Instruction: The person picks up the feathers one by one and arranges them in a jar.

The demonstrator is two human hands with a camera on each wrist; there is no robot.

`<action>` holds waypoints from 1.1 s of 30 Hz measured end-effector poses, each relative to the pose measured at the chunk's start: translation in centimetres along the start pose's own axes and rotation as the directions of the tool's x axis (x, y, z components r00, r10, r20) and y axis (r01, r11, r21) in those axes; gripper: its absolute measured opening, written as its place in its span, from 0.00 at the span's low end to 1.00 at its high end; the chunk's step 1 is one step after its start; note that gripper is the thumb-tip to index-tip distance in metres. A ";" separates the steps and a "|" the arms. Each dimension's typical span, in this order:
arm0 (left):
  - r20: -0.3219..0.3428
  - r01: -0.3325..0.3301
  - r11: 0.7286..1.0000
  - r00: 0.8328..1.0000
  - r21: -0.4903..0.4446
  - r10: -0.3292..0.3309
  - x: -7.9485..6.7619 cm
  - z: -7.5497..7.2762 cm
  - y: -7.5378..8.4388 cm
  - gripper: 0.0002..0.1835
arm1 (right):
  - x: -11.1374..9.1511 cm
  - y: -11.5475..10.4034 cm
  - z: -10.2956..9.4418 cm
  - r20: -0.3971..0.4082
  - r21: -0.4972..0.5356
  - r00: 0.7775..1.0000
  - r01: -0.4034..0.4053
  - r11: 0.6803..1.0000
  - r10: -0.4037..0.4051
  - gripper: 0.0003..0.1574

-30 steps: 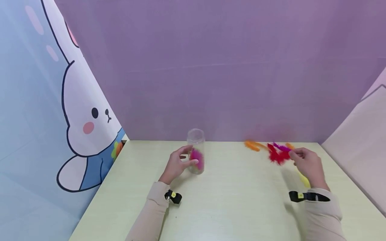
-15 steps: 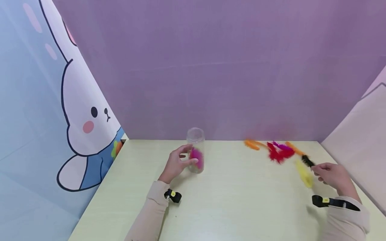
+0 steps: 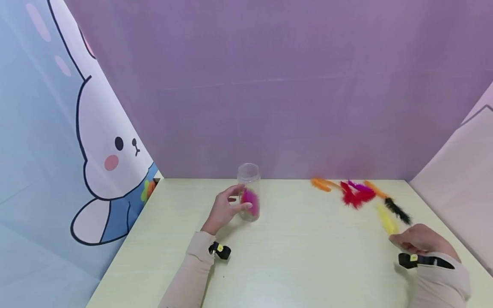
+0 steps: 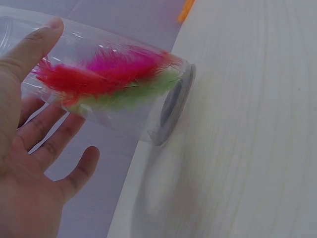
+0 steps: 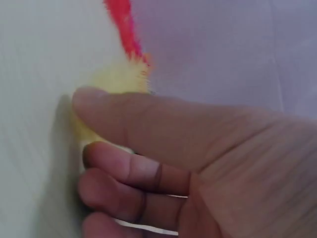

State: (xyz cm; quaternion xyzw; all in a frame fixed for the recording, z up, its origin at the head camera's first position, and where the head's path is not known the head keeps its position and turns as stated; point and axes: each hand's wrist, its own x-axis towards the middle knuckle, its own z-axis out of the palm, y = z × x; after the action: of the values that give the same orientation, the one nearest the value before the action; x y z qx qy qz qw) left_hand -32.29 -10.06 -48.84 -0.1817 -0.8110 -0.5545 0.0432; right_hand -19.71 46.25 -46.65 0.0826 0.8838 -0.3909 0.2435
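My left hand [image 3: 225,209] holds a clear jar [image 3: 249,175] upright on the table, thumb and fingers curled about its side. Inside lie red, magenta and green feathers [image 4: 106,79], best seen in the left wrist view. At the right, my right hand [image 3: 423,239] pinches the near end of a yellow feather [image 3: 387,220] lying on the table. Yellow fluff also shows behind the thumb [image 5: 148,116] in the right wrist view. Just beyond that hand lies a black feather [image 3: 398,210].
Red feathers [image 3: 356,196] and a purple feather [image 3: 360,187] lie together near the table's back edge. One orange feather [image 3: 321,184] is to their left, another orange feather [image 3: 375,188] to their right. A purple cloth [image 3: 285,107] hangs behind the pale table [image 3: 300,252].
My right hand has left the red and purple feathers, passed to the black feather, let it go and come nearer to the yellow one. My left hand stays on the jar.
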 end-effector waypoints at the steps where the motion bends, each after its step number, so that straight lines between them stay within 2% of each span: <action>1: -0.001 0.000 1.000 1.000 0.004 0.000 0.0 0.0 0.0 0.37 | 0.1 0.0 0.1 -0.009 0.002 1.000 0.000 1.000 0.000 0.27; 7: -0.002 0.002 1.000 1.000 0.011 -0.002 0.0 0.0 0.0 0.36 | 0.8 -0.2 0.7 -0.058 0.047 0.998 -0.006 0.999 0.009 0.24; 11: 0.001 0.007 1.000 1.000 0.010 -0.007 0.1 0.1 0.1 0.36 | 1.1 -0.1 0.7 -0.089 0.026 0.996 -0.006 1.000 0.009 0.20; 14: -0.001 0.007 1.000 1.000 0.010 -0.007 0.1 0.1 0.0 0.36 | 1.2 -0.2 0.5 -0.136 -0.047 0.991 -0.004 0.999 -0.003 0.18; 19: -0.006 0.003 1.000 1.000 0.008 -0.003 0.2 0.2 -0.1 0.36 | 1.3 -0.4 -0.2 -0.244 -0.162 0.965 0.056 0.985 -0.096 0.14; 23: -0.006 0.002 1.000 1.000 0.011 -0.001 0.3 0.4 -0.2 0.36 | 1.6 -0.7 -0.6 -0.333 -0.147 0.923 0.152 0.977 -0.193 0.17; 27: -0.006 0.001 1.000 1.000 0.015 -0.001 0.4 0.6 -0.2 0.36 | 1.8 -0.9 -0.7 -0.442 -0.141 0.848 0.257 0.956 -0.293 0.20; 29: -0.004 0.000 1.000 1.000 0.019 0.000 0.4 0.7 -0.2 0.37 | 1.7 -1.0 -0.7 -0.491 -0.134 0.815 0.279 0.951 -0.309 0.21; 33: -0.002 -0.002 1.000 1.000 0.025 0.002 0.5 0.8 -0.3 0.37 | 1.2 -1.5 -0.9 -0.559 -0.115 0.780 0.261 0.958 -0.280 0.22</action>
State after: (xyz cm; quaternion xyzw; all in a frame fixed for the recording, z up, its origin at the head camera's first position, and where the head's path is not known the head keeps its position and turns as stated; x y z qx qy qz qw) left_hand -32.76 -9.32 -49.30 -0.1816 -0.8176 -0.5444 0.0469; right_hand -21.62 45.88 -45.78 0.0642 0.9244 -0.3653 -0.0892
